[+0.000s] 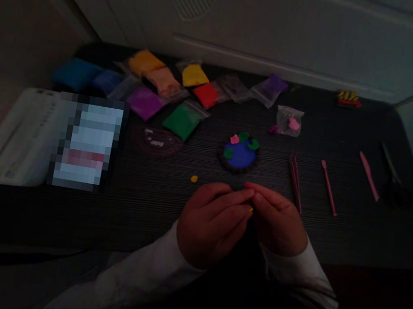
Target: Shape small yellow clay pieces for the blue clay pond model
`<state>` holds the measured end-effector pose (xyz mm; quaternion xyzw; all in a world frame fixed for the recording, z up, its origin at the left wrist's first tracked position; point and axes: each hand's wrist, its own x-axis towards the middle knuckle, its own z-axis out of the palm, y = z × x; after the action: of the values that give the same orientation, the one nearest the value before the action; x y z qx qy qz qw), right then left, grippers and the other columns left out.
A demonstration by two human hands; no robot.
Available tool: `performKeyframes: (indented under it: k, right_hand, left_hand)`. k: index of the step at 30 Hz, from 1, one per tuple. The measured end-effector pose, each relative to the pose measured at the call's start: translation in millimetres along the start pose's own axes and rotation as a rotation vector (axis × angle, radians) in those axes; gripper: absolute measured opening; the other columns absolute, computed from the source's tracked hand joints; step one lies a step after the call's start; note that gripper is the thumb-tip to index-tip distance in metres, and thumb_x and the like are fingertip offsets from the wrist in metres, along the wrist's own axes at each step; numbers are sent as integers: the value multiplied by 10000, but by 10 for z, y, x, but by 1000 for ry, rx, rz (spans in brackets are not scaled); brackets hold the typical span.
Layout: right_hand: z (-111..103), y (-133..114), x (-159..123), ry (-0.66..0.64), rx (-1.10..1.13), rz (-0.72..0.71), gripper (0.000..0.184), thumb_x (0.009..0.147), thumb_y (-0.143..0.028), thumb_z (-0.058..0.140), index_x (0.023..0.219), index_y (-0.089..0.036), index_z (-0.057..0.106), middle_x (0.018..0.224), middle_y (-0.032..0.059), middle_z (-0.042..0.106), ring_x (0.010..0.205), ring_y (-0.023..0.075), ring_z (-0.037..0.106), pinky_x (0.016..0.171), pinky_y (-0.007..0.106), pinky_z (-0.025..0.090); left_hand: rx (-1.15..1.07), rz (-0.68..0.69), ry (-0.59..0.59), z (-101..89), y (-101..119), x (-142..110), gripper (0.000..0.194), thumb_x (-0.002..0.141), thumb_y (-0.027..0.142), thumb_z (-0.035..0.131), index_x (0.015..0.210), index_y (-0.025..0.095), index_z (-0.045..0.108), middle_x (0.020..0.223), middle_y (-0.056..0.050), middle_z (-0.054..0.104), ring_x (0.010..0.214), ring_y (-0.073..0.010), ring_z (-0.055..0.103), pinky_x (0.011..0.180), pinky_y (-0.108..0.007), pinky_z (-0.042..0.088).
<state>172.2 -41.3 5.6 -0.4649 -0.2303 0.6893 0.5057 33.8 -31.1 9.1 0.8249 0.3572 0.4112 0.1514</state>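
My left hand [214, 224] and my right hand [280, 222] meet at the fingertips above the front of the table. A tiny bit of yellow clay [250, 209] shows at the left fingertips, mostly hidden. The right thumb and fingers are pinched together against the left ones; what lies between them is hidden. Just behind my hands lies a round clay pond [240, 154], blue with a dark beaded rim. Green clay leaves [228, 153] and a pink clay flower [235, 138] sit on it. A small yellow clay lump [194, 179] rests on the table left of my hands.
Bags of coloured clay, among them a green bag [183, 120], line the back left. A phone-like pixelated screen [89, 143] lies beside a white box [21, 137]. Tweezers [295, 182], a pink tool [328, 188], a pink knife [369, 175] and scissors [394, 178] lie right.
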Motion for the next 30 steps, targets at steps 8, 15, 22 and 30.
performKeyframes:
  k: [8, 15, 22, 30]
  right_hand:
    - [9, -9, -3, 19, 8, -20, 129, 646, -225, 655, 775, -229, 668, 702, -21, 684, 610, 66, 580, 593, 198, 455]
    - [13, -11, -4, 31, 45, -89, 124, 628, -297, 671, 635, -192, 604, 554, -37, 631, 498, 56, 513, 512, 190, 397]
    - [38, -28, 2, -6, 92, -102, 223, 709, -367, 581, 600, -178, 536, 489, -46, 551, 475, 57, 476, 506, 198, 389]
    - [30, -46, -19, 32, 154, -58, 143, 592, -193, 701, 713, -211, 627, 656, -52, 667, 606, 29, 596, 604, 118, 473]
  left_hand:
    - [-176, -94, 76, -80, 23, 61, 150, 630, 70, 624, 754, 148, 597, 830, -47, 672, 782, -134, 582, 767, -310, 441]
    - [-442, -318, 128, -94, -17, 16, 204, 624, 23, 601, 776, 158, 592, 781, -35, 625, 772, -156, 571, 718, -326, 460]
    - [-527, -424, 126, -98, -23, -13, 186, 646, 29, 594, 770, 166, 584, 782, -35, 613, 748, -154, 567, 675, -311, 459]
    - [-614, -577, 133, -105, -18, 13, 113, 682, 79, 584, 735, 180, 581, 769, -13, 610, 719, -130, 559, 642, -269, 446]
